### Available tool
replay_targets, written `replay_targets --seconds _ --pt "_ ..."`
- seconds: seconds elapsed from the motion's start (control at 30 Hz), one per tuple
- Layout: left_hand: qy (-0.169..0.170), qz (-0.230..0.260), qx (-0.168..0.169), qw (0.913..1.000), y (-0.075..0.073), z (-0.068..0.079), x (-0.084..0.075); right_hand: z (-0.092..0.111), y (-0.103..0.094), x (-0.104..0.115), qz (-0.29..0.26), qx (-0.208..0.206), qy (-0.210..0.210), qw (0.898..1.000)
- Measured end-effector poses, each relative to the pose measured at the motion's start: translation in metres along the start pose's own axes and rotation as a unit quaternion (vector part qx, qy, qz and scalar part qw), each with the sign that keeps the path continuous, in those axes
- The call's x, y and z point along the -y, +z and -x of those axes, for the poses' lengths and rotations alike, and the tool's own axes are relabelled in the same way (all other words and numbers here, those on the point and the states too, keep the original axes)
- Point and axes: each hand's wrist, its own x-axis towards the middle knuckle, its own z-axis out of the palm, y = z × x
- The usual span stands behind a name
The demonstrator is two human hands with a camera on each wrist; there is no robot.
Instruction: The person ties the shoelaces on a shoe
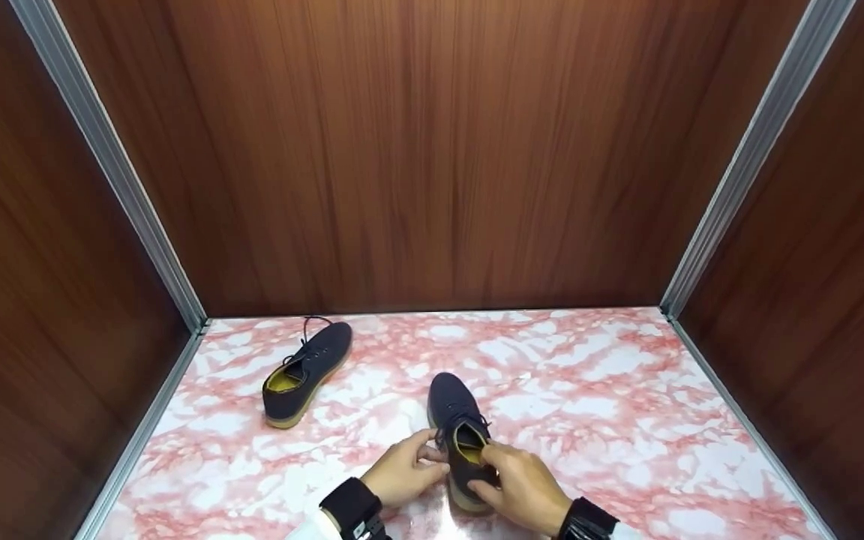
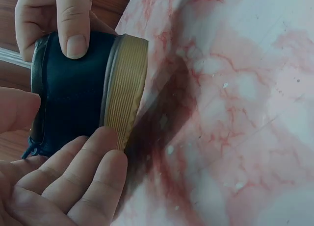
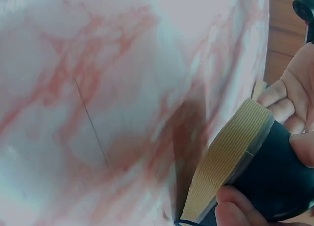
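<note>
— At the rear opening of the dark blue-black lace-up shoe (image 1: 453,405) with yellow lining (image 1: 469,453) and ribbed tan sole (image 2: 130,71), what are the fingers doing?

— The right hand (image 1: 523,481) grips the heel, thumb on the outside, forefinger bent over the rim. The left hand (image 1: 404,471) lies along the opposite side, its fingers slack and slightly spread against the shoe.

— Does it pinch the dark lace (image 2: 33,146)?

— I can't be certain; the lace sits very close, but thumb and forefinger look apart.

— Which way does the shoe run?

— Its long axis points away from the person, toe farthest and turned a little left. Both hands sit at the back half, so the toe lies ahead of all the fingers. The right is at the heel, the left nearer the lacing.

— And its partner?

— The matching dark shoe (image 1: 319,362) lies farther off to the left, well apart, toe away and angled right. The left hand is nearer to it.

— What's underneath?

— A glossy surface marbled red and white (image 1: 589,367). Whether the gripped heel is slightly raised, I can't say.

— Around that?

— Brown wood-grain panels (image 1: 432,165) on three sides, grey metal strips (image 1: 111,161) at the corners.
</note>
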Motion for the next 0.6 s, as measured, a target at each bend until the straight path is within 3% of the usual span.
replay_targets --seconds 0.3,0.43,0.6 --pt "0.051 -0.089 -0.021 0.9945 -0.024 0.007 -0.002 -0.014 -0.016 -0.016 0.011 -0.030 0.002 0.999" --pt "0.066 -0.160 -0.031 0.9844 -0.040 0.011 0.001 -0.023 -0.022 -0.028 0.022 -0.046 0.003 0.999" --pt "0.046 -0.231 -0.073 0.9690 -0.061 0.015 0.006 -0.032 -0.027 -0.049 0.024 -0.060 0.032 0.997"
